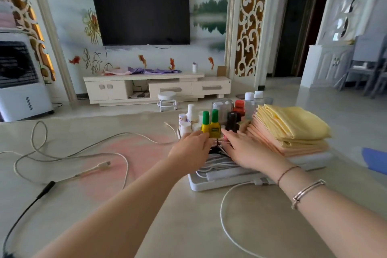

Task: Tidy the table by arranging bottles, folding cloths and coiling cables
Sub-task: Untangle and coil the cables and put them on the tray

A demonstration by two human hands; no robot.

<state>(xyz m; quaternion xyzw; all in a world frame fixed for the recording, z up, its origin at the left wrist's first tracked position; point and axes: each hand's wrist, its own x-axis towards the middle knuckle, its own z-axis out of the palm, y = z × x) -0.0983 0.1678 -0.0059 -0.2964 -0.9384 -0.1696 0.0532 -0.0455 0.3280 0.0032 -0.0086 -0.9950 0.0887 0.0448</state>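
A white tray [209, 187] on the table holds a cluster of small bottles at its far end, among them two yellow bottles with green caps [212, 127], a dark bottle [232, 121] and several white ones [189, 118]. Folded yellow and peach cloths [291, 130] are stacked on the tray's right side. Coiled white cables [217, 165] lie in the tray's near part. My left hand [191, 150] and my right hand [244, 148] reach over the coils, fingers extended toward the yellow bottles' bases. Whether the fingertips hold anything is hidden.
Loose white cables [69, 153] sprawl across the left of the table, one ending in a plug [103, 165]. A black cable [31, 205] runs along the near left. Another white cable [225, 216] trails from the tray toward me. A blue object [374, 161] lies at the right edge.
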